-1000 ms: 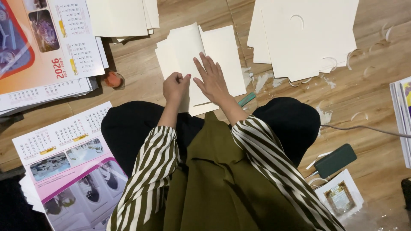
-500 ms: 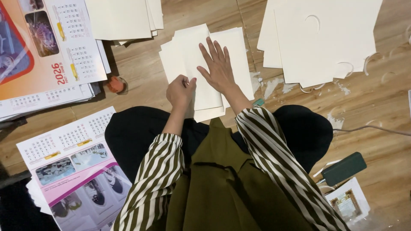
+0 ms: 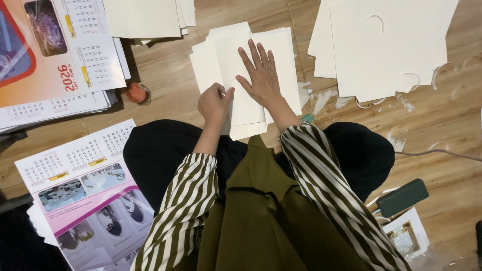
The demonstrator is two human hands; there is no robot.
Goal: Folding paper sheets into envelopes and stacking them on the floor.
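A loose pile of cream paper sheets [image 3: 228, 55] lies on the wooden floor [image 3: 170, 95] in front of my knees. My right hand [image 3: 261, 78] rests flat on top of the pile, fingers spread. My left hand [image 3: 215, 103] is curled at the pile's left edge, thumb and fingers pinching the edge of a sheet. Both arms wear olive and white striped sleeves.
Printed calendar sheets lie at the upper left [image 3: 60, 55] and lower left [image 3: 80, 190]. More cream sheets sit at the top [image 3: 145, 17] and punched ones at the upper right [image 3: 386, 45]. A small orange object [image 3: 135, 93], a dark green phone [image 3: 401, 197] and a cable [image 3: 442, 153] lie nearby.
The view has shifted slightly and my hands sit a little higher on the pile. My right hand stays flat, my left stays at the sheet edge.
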